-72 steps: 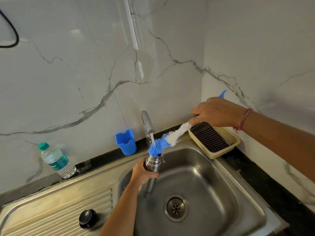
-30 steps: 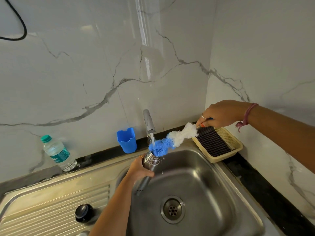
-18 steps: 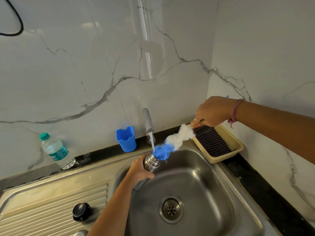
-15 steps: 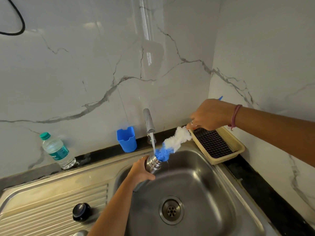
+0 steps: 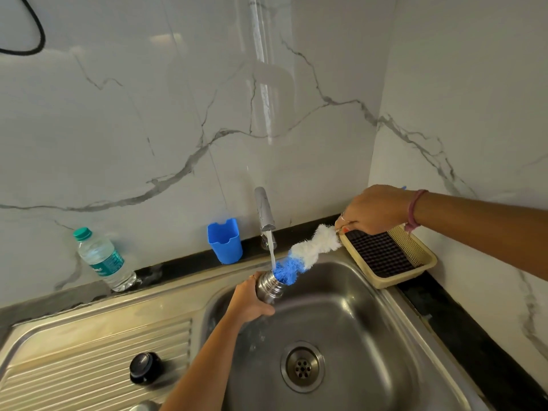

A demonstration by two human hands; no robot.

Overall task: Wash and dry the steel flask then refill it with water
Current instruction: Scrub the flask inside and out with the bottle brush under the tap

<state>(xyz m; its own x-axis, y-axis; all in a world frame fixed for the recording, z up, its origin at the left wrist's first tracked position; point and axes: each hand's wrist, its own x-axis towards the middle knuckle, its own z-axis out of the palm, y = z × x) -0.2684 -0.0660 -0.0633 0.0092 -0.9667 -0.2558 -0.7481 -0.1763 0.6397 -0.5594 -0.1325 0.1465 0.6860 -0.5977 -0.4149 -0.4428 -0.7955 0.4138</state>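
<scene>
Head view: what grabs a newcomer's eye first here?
The blue-and-white fluffy bottle brush, its blue tip at the mouth of the ribbed steel flask, under the running stream from the chrome tap over the steel sink. The left hand grips the flask; the right hand holds the brush handle. A blue plastic cup stands against the marble wall left of the tap.

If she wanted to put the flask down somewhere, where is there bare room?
The ribbed drainboard left of the sink basin is bare between the black cap and the water bottle. The right corner is crowded by the beige tray.
</scene>
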